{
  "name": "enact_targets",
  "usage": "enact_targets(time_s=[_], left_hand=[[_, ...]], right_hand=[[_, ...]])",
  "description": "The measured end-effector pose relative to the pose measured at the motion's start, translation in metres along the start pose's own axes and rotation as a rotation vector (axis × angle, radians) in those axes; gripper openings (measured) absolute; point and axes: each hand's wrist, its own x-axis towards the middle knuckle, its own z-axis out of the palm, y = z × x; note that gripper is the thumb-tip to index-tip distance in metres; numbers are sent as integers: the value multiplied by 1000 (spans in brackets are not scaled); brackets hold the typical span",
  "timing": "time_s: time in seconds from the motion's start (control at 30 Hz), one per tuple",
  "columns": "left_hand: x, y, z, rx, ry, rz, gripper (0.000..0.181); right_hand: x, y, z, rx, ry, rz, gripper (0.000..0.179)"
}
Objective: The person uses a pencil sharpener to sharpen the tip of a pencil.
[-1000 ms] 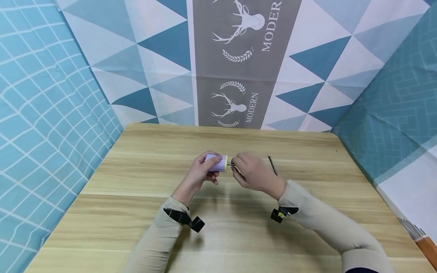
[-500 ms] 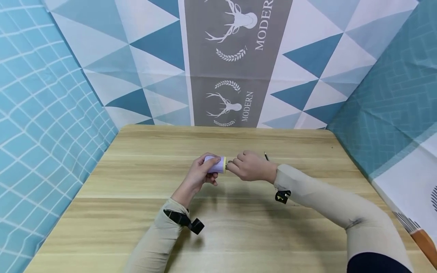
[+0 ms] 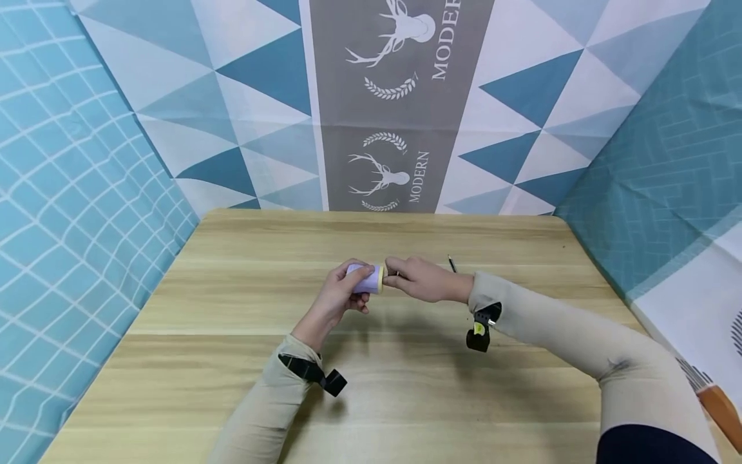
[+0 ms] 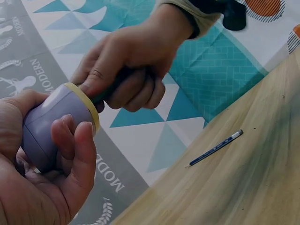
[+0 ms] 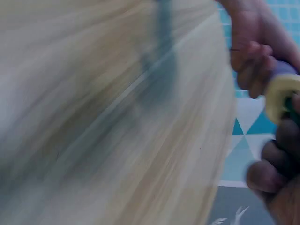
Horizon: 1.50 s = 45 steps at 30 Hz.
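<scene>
A lilac cylindrical pencil sharpener (image 3: 365,279) with a pale yellow rim lies sideways in my left hand (image 3: 339,290), thumb on top and fingers curled round it. My right hand (image 3: 426,280) is close against the yellow end. Its fingers and thumb pinch a dark green pencil (image 4: 107,93), most of which they hide. In the right wrist view the pencil's near part enters the hole in the yellow end (image 5: 275,101); how deep it goes cannot be seen.
A second, dark blue pencil (image 4: 215,147) lies on the wooden table (image 3: 261,386), partly behind the right wrist in the head view. Patterned cloth (image 3: 371,96) hangs at the back and both sides.
My right hand has turned at the wrist and shifted close to the yellow end. The stretch of pencil seen between the hands earlier is now covered. The left hand keeps its hold.
</scene>
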Motion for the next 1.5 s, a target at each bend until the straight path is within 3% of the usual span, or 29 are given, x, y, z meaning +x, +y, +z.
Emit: enact_targets(time_s=[0.2,0.27,0.33,0.4,0.47,0.57,0.67,0.7,0.77,0.97,1.17,1.23,1.33,1.5], left_hand=[[-3,-1,-1,-3,13,34,10],[-3,-2,-1,7,12,45,8],[-4,-2,-1,17,6,46,8],[-4,-1,-1,20,-4,48,9],[-4,1,-1,28,-14,57,11],[-3,4,0,22,-20,69,11],[-3,6,-1,-5,-7,77,7],[-3,7,-1,-15,-1,78,5],[-3,8,-2,-25,6,80,4],[-4,7,-3,-26,0,58,5],[-2,3,-1,-33,8,43,6],[-1,2,-2,-34,18,37,7],[0,1,-2,-36,30,25,8],[0,1,-4,-41,44,4,7]], right_hand=[[3,4,-1,890,-197,378,20],[1,7,1,1052,-225,436,21],[-1,8,3,1088,-221,443,23],[-4,7,3,971,-165,404,23],[-6,3,2,737,-68,318,21],[-11,-3,0,167,97,117,16],[-15,-4,1,-391,251,-128,22],[-16,-2,3,-520,294,-204,24],[-15,2,7,-663,355,-332,23],[-8,17,17,-789,456,-531,30],[-2,22,12,-1156,472,-686,38],[0,22,11,-1187,452,-696,38],[1,20,12,-1025,392,-621,33],[4,14,12,-469,241,-410,19]])
